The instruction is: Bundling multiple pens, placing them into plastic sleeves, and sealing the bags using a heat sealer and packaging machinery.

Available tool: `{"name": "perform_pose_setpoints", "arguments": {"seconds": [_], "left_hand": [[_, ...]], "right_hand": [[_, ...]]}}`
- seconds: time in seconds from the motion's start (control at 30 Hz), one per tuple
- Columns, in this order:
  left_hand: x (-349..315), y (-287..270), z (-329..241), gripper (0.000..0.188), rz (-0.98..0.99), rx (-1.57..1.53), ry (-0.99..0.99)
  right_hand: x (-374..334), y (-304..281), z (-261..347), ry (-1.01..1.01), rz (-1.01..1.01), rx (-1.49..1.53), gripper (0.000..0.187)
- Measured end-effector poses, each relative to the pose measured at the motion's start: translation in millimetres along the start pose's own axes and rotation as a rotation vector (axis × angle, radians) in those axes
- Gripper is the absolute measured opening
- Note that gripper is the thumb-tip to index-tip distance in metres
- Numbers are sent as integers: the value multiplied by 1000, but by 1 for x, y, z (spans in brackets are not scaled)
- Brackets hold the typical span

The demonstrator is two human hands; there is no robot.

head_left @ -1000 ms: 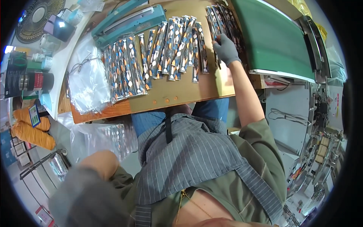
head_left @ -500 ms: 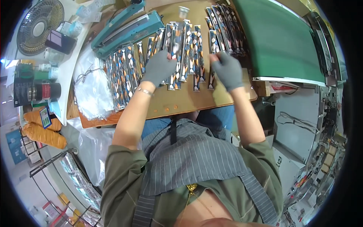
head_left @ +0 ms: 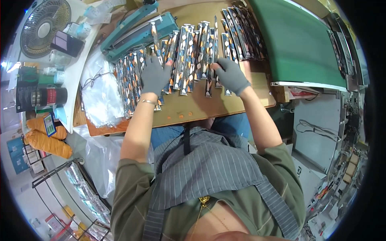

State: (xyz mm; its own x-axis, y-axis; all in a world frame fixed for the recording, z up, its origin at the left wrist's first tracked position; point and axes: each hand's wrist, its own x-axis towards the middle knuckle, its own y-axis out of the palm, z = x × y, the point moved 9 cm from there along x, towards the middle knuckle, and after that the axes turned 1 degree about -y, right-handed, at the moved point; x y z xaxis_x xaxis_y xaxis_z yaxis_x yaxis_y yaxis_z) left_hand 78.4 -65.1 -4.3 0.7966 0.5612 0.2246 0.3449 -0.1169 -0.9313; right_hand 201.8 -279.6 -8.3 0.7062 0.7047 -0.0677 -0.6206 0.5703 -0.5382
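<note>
One gloved left hand [head_left: 155,78] is stretching forward over the table [head_left: 189,107], knuckles up, fingers gripping a patterned packet [head_left: 155,37] whose long axis is pointing away from the person, its far end tilting slightly left across the teal machine [head_left: 124,43]. Angling inward, the right hand [head_left: 233,76] is pinching a second packet [head_left: 216,38] beside the loose row [head_left: 185,60]; this one is showing its narrow edge, running almost straight away.

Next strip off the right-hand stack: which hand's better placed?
Right, I'd judge: the right hand is just below the right-hand stack. The left hand is across the middle strips, nearer the teal machine.
</note>
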Motion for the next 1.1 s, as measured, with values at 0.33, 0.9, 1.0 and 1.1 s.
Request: {"name": "perform_pose_setpoints", "arguments": {"seconds": [0.33, 0.9, 1.0, 1.1], "left_hand": [[-20, 4, -32, 43, -118, -115, -7], [2, 35, -97, 21, 334, -288, 9], [-15, 27, -98, 20, 546, -825, -69], [-32, 22, -92, 18, 609, -958, -132]], "right_hand": [[44, -90, 14, -206, -464, -561, 43], [116, -70, -33, 176, -131, -218, 60], [122, -59, -26, 185, 2, 547, 46], [122, -60, 3, 45, 23, 641, 36]]}}
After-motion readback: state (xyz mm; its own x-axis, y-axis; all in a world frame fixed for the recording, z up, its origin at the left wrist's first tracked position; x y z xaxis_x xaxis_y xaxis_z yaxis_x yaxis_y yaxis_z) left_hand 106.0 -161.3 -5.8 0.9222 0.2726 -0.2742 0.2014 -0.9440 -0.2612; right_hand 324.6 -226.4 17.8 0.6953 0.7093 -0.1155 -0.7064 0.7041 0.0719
